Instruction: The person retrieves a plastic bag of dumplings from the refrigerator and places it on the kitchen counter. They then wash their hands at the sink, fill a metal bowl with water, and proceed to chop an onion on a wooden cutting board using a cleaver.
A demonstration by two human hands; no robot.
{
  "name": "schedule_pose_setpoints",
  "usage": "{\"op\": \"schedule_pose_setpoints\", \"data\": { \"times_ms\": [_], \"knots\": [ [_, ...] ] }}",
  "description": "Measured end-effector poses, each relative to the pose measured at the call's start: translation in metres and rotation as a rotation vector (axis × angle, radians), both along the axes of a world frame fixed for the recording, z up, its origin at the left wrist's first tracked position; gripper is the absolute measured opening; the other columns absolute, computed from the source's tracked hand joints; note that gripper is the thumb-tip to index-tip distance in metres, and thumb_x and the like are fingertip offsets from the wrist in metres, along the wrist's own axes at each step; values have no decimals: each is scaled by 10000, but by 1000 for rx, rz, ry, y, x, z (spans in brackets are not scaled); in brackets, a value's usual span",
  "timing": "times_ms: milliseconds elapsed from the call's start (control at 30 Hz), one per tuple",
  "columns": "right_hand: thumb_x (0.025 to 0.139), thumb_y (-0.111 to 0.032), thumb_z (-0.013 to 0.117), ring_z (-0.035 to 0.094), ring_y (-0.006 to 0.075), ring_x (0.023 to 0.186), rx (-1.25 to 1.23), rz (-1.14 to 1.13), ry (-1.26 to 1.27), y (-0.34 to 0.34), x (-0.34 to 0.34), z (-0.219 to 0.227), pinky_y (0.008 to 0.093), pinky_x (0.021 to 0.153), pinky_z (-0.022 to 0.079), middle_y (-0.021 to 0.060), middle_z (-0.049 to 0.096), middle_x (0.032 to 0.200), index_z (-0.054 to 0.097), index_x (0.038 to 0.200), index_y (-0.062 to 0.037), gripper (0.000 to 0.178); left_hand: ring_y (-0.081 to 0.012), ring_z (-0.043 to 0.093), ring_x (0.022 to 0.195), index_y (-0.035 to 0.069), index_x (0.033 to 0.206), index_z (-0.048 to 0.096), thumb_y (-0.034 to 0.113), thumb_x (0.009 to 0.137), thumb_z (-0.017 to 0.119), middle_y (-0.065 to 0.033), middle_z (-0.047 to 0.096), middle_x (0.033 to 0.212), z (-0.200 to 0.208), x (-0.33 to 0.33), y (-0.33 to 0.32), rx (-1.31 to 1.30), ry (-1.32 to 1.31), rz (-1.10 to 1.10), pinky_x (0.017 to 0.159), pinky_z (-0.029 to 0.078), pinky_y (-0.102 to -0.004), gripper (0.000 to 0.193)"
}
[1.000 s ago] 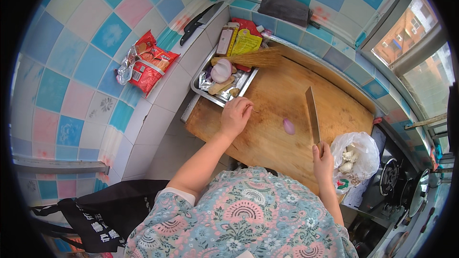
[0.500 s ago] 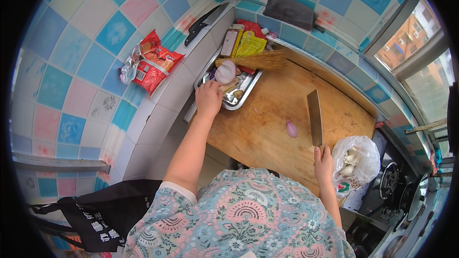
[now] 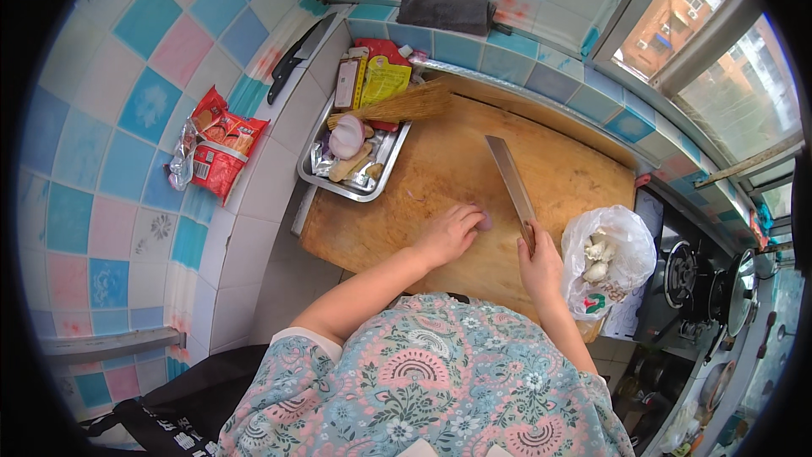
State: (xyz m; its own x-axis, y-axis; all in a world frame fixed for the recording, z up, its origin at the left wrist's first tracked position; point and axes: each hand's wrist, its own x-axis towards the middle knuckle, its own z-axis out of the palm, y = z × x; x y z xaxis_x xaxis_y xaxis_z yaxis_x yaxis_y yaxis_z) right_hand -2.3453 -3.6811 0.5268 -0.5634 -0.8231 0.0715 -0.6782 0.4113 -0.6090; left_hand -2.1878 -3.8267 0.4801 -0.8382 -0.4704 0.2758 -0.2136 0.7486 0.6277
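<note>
A small piece of purple onion (image 3: pixel 485 222) lies on the wooden cutting board (image 3: pixel 414 228), with my left hand (image 3: pixel 450 234) at it, fingers curled and fingertips against it. My right hand (image 3: pixel 539 262) is closed round the handle of a cleaver (image 3: pixel 511 179). Its blade points away from me, tilted to the left, to the right of the onion piece. Beyond my left hand, on the far left of the board, a metal tray (image 3: pixel 365 196) holds a larger cut onion (image 3: pixel 347 137) and ginger (image 3: pixel 350 162).
A plastic bag (image 3: pixel 633 247) with garlic bulbs (image 3: pixel 596 271) sits on the right, before the gas stove (image 3: pixel 679 275). A straw brush (image 3: pixel 397 105) rests across the tray. Along the left ledge are a black-handled knife (image 3: pixel 292 63) and red snack packets (image 3: pixel 222 148). A dark cloth (image 3: pixel 446 8) lies at the back.
My left hand has come away from the tray, rightward and nearer, to the small onion piece. The cleaver in my right hand leans further left. The whole view has shifted.
</note>
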Motion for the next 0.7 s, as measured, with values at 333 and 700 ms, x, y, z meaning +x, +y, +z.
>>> {"op": "schedule_pose_setpoints", "data": {
  "times_ms": [333, 700],
  "knots": [
    [714, -141, 698, 555, 210, 760, -215, 398, 407, -37, 10, 30, 335, 673, 425, 30, 582, 865, 599, 1120, -118, 419, -130, 614, 896, -12, 1143, 518, 292, 952, 496, -57, 614, 998, 42, -7, 10, 1496, 426, 329, 776, 512, -260, 360],
    [687, -143, 705, 564, 240, 803, -163, 404, 315, -60, 9, 21, 356, 704, 414, 44, 595, 847, 607, 1095, -132, 419, -126, 609, 929, 16, 1091, 571, 257, 957, 485, -60, 626, 1031, 47, 13, -18, 1615, 360, 248, 785, 513, -252, 289]
  ]
}}
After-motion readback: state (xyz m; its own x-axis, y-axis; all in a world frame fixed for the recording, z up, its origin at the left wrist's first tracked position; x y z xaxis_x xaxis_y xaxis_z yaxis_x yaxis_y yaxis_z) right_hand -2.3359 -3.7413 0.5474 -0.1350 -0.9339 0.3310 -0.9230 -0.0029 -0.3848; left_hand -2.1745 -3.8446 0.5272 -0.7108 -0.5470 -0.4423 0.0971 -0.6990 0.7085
